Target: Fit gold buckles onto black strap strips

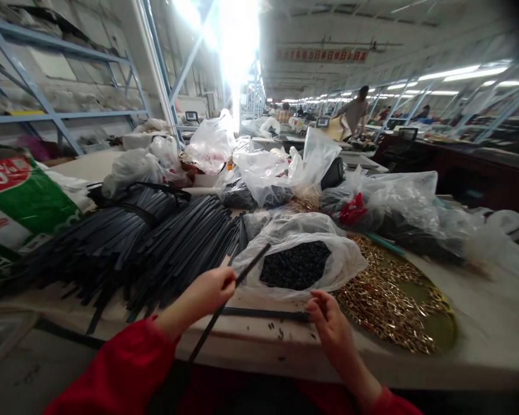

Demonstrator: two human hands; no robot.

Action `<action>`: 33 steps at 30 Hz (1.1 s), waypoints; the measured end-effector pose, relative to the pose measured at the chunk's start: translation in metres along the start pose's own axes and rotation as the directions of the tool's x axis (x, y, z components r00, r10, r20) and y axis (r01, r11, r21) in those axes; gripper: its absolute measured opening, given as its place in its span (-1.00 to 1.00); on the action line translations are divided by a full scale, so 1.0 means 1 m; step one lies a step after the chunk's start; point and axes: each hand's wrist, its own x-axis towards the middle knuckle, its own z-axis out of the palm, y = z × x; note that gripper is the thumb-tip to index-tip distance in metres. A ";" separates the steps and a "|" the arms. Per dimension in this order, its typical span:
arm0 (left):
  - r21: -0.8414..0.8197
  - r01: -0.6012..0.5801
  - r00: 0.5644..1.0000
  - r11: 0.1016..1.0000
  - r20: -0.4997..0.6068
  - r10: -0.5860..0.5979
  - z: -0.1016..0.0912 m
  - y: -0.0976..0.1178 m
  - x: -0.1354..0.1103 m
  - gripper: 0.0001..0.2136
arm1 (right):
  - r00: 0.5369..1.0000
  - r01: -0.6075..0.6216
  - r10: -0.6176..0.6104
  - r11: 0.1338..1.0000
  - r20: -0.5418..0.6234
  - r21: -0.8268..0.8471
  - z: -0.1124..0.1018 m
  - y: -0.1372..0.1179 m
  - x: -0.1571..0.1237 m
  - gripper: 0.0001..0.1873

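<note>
My left hand (207, 294) is closed around a thin black strap (251, 264), which slants from below the table edge up toward a plastic bag. My right hand (331, 325) rests at the table's front edge, its fingertips pinched on the end of a second black strap (263, 313) lying flat on the table. Just beyond both hands an open clear bag of small black parts (294, 265) sits on the table. A large heap of black straps (155, 242) lies to the left. A round tray of small gold metal pieces (389, 300) is to the right of my right hand.
Several clear plastic bags (263, 167) stand behind, one with red items (352, 210). A green and red printed sack (21, 202) sits far left. Blue metal shelving (47, 109) lines the left wall. A person (354, 112) stands at a far bench.
</note>
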 end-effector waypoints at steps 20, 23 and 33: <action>-0.849 0.505 0.857 0.156 0.514 0.025 0.073 0.060 -0.016 -0.77 | 0.957 0.219 0.008 0.634 0.290 -0.741 0.009 0.003 0.107 -0.87; -0.846 0.516 0.851 0.134 0.524 0.032 0.073 0.060 -0.012 -0.78 | 0.943 0.245 0.048 0.574 0.330 -0.781 0.019 0.010 0.113 -0.89; -0.855 0.513 0.855 0.076 0.517 0.047 0.073 0.060 -0.010 -0.79 | 0.936 0.280 0.027 0.547 0.351 -0.789 0.022 0.004 0.111 -0.88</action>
